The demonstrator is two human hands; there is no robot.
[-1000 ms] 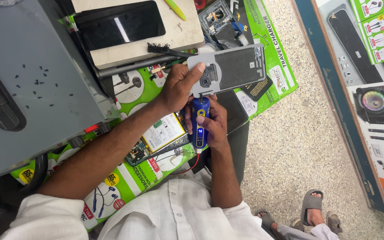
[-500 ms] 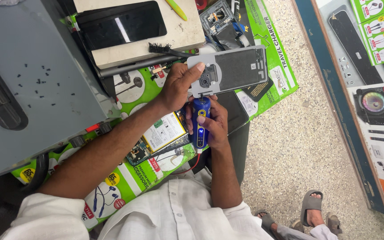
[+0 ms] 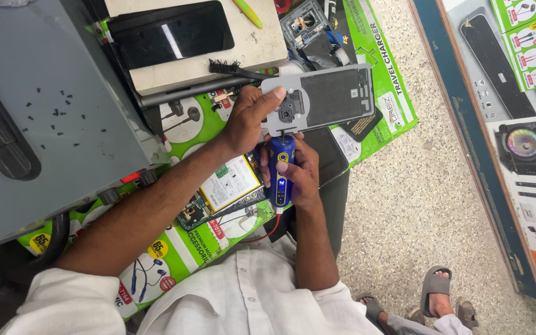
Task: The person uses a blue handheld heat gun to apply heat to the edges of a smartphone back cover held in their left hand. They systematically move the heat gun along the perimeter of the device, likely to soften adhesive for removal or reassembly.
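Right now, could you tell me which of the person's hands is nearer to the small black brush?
Left. The left hand grips the grey phone back panel just below the black brush; the right hand sits lower, around the blue electric screwdriver.

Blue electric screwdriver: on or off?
On, apparently: a blue light glows on the blue electric screwdriver, gripped in the right hand, tip against the grey phone back panel. Spinning: cannot tell.
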